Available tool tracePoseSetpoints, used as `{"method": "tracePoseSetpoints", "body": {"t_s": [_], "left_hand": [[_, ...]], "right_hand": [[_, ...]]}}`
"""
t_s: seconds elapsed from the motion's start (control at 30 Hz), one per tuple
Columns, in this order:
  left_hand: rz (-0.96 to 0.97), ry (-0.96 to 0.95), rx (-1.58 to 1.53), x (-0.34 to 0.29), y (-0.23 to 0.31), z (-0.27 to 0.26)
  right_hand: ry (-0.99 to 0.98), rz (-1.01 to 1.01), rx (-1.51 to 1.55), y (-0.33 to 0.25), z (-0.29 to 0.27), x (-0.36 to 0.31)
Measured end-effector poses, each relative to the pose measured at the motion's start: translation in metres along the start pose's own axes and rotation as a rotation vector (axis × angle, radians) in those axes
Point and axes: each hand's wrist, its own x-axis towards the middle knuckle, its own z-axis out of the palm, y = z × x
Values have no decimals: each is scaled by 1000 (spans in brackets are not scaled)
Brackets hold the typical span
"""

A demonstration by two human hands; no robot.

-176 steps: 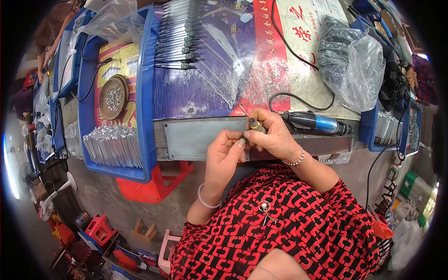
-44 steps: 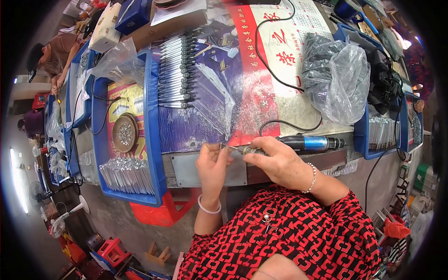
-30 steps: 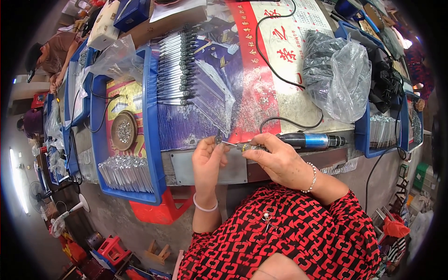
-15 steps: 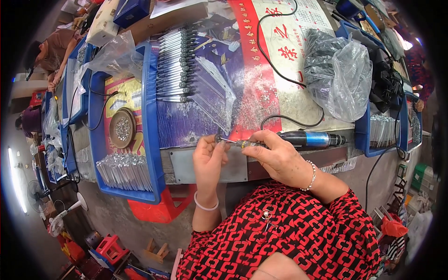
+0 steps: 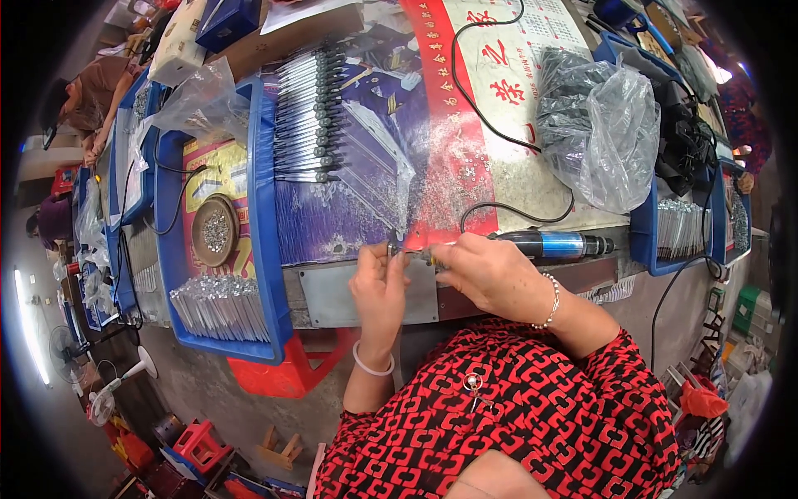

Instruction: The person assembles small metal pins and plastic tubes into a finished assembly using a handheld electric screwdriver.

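Observation:
My left hand (image 5: 378,287) is closed in a pinch at the table's front edge. Between its thumb and fingers stands a small dark piece (image 5: 392,249). Just to the right, my right hand (image 5: 495,279) is closed too, its fingertips turned toward the left hand. A yellowish bit shows at those fingertips, but the fingers hide most of whatever they hold. Behind the right hand lies a black power tool with a blue band (image 5: 561,244); its front end is hidden there. Beyond the left hand, slim silver rods with dark heads (image 5: 309,116) lie in a row.
At the left, a blue tray (image 5: 270,216) holds a round brown bowl (image 5: 229,206) of small metal bits and a bundle of flat silver strips (image 5: 220,308). A clear plastic bag (image 5: 619,141) of dark parts and a black cable (image 5: 465,91) lie to the right. Other people sit nearby.
The dark piece in my left hand has turned from pointing sideways to nearly upright. The thin shaft seen between the hands no longer shows. My right fingers have closed further.

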Motion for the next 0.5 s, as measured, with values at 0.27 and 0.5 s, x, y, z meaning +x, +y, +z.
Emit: {"method": "tracePoseSetpoints", "body": {"t_s": [0.27,0.5], "left_hand": [[-63,-7,-89,0,2,0],[-90,-15,-148,0,4,-4]], "right_hand": [[20,-12,-76,-9,-1,0],[-13,-230,-173,0,-8,7]]}}
